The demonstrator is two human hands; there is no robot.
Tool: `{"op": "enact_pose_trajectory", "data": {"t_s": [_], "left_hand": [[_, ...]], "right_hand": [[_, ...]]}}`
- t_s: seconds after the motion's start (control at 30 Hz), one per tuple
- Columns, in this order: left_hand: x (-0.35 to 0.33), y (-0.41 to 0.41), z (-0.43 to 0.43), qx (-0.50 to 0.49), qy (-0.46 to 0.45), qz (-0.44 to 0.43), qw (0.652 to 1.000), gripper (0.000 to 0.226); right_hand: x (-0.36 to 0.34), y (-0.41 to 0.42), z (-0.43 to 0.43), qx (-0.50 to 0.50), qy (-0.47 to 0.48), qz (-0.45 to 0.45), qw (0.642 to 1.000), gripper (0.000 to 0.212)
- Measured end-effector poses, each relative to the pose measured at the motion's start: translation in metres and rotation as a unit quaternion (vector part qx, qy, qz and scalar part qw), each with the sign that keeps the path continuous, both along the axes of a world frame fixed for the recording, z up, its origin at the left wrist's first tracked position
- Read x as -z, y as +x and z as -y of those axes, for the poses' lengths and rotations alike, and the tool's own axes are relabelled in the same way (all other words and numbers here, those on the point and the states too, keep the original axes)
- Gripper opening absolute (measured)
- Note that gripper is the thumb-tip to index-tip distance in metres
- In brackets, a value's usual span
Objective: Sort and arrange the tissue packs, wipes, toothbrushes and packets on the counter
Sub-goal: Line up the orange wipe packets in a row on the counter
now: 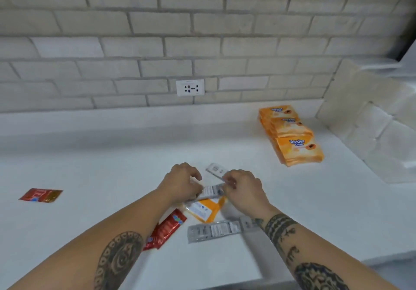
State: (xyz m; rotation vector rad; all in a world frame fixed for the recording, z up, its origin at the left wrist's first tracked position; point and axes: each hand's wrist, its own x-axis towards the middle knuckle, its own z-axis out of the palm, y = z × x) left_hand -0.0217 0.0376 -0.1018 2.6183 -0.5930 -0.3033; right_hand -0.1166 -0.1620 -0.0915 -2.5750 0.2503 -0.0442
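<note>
Just above the lone orange pack (pixel 203 209) on the desk (pixel 90 165), the left hand (pixel 182 181) and right hand (pixel 243 188) each pinch an end of a grey toothbrush pack (pixel 212 191) (a second toothbrush pack (pixel 216 170) pokes out beyond the right fingers). Stacked tissue packs (pixel 290 136) lie well right of the lone pack, and a red packet (pixel 166 229) lies just beside it on the left.
</note>
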Motion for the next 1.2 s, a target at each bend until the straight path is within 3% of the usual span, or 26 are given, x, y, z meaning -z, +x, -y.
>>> {"op": "enact_pose_trajectory", "data": {"t_s": [0.07, 0.13, 0.23, 0.43, 0.63, 0.77, 0.97, 1.03, 1.1, 1.2], "left_hand": [[0.009, -0.018, -0.021, 0.020, 0.065, 0.000, 0.998, 0.042], [0.024, -0.031, -0.038, 0.019, 0.121, -0.006, 0.993, 0.050], [0.042, -0.041, -0.058, -0.020, 0.120, 0.041, 0.992, 0.036], [0.052, -0.038, -0.082, -0.068, 0.090, 0.069, 0.991, 0.020], [0.055, -0.034, -0.116, -0.121, 0.081, 0.049, 0.988, 0.022], [0.056, -0.030, -0.134, -0.153, 0.070, 0.027, 0.985, 0.023], [0.043, -0.030, -0.135, -0.151, 0.072, 0.008, 0.986, 0.034], [0.031, -0.031, -0.121, -0.123, 0.027, 0.026, 0.992, 0.053], [0.013, -0.034, -0.100, -0.079, -0.081, 0.037, 0.993, 0.073], [-0.025, -0.041, -0.061, 0.017, -0.203, 0.053, 0.978, 0.077]], "right_hand": [[0.007, -0.014, -0.023, 0.025, -0.020, -0.059, 0.998, 0.022], [0.016, -0.021, -0.040, 0.035, -0.044, -0.131, 0.990, 0.038], [0.024, -0.021, -0.062, 0.061, -0.048, -0.149, 0.986, 0.062], [0.032, 0.005, -0.091, 0.176, 0.068, -0.153, 0.970, 0.070], [0.030, 0.018, -0.088, 0.237, 0.237, -0.125, 0.934, 0.063], [0.018, 0.024, -0.074, 0.292, 0.363, -0.041, 0.884, 0.033], [-0.031, 0.020, -0.050, 0.308, 0.400, 0.052, 0.862, 0.029], [-0.046, 0.016, -0.044, 0.307, 0.430, 0.061, 0.847, 0.030], [-0.060, 0.010, -0.041, 0.293, 0.483, 0.050, 0.824, 0.022], [-0.080, -0.001, -0.037, 0.263, 0.551, 0.001, 0.792, 0.007]]}}
